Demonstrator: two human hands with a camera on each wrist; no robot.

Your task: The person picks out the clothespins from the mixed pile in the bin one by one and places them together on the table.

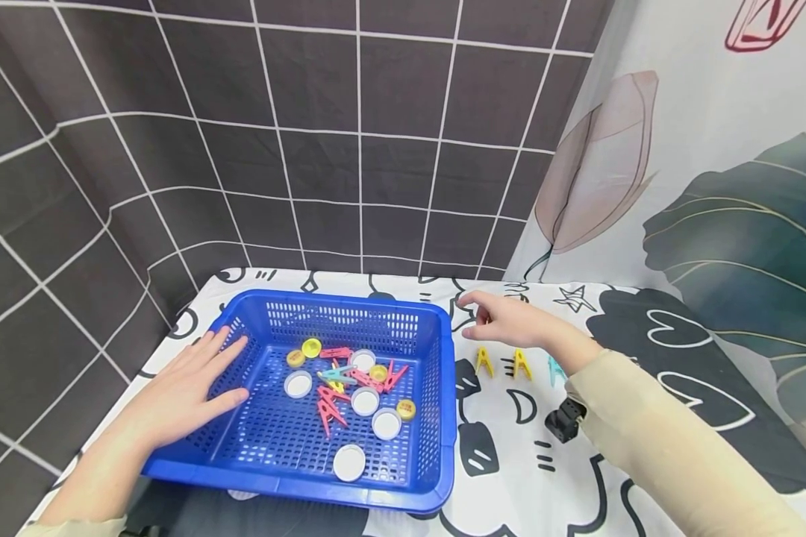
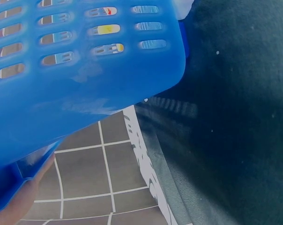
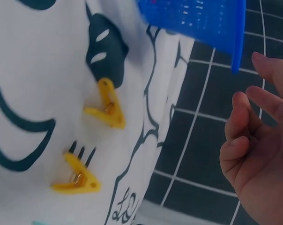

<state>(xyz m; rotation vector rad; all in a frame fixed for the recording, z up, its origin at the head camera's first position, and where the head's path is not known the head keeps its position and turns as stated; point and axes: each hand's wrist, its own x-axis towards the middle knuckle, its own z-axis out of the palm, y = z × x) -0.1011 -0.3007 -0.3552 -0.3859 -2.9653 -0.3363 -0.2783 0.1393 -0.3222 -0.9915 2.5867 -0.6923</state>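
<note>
A blue plastic basket (image 1: 295,488) holds pink clothespins (image 1: 336,352), a light-blue clothespin (image 1: 336,374), white round lids (image 1: 349,462) and yellow caps (image 1: 406,409). My left hand (image 1: 181,388) lies over the basket's left rim, fingers spread and straight. Just beyond the right rim hovers my right hand (image 1: 507,321), its index finger reaching forward and the other fingers loosely bent, with nothing in them. Below it on the cloth stand two yellow clothespins, one nearer the basket (image 1: 484,362) and one farther right (image 1: 522,365). Another light-blue clothespin (image 1: 556,371) is partly hidden by my right forearm.
A white cloth with black drawings (image 1: 510,477) covers the table. Behind it hangs a dark gridded curtain (image 1: 316,171), with a leaf-patterned curtain (image 1: 698,186) at the right. A small black wrist camera (image 1: 566,420) sits under my right sleeve.
</note>
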